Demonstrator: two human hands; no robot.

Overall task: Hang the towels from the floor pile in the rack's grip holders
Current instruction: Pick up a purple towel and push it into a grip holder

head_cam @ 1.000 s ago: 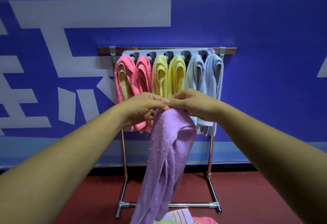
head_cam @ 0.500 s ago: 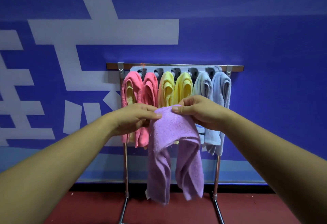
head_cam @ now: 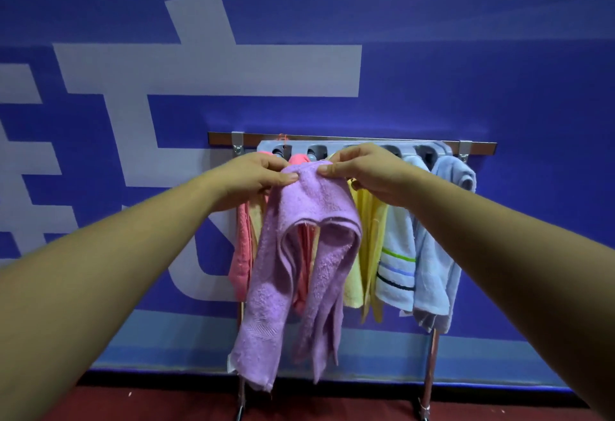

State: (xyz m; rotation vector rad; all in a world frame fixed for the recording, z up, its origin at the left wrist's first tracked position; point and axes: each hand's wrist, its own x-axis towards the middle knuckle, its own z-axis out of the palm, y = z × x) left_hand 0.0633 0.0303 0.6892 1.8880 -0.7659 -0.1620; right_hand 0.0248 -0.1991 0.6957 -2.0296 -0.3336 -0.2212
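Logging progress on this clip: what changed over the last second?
The left hand and right hand lifted the purple towel up to the grip holders, its pinched top now spread between them. Both still pinch it; the hung towels stayed put.

The purple towel (head_cam: 299, 254) was terry, with frayed edges. It was gathered at its top, where the left hand (head_cam: 256, 176) and right hand (head_cam: 366, 171) pinched it side by side, just in front of the grey holders (head_cam: 319, 151) under the rack's (head_cam: 366, 139) top bar. From that pinch it drooped in an arch with two hanging ends, the left one wider and lower. Behind it, towels hung in a row from the holders: pink (head_cam: 241, 264) at the left, then yellow (head_cam: 366, 221), then a white one (head_cam: 397, 254) with green, blue and dark stripes, and a pale blue one (head_cam: 439, 254) at the right end. The rack's metal legs stood on the red floor.
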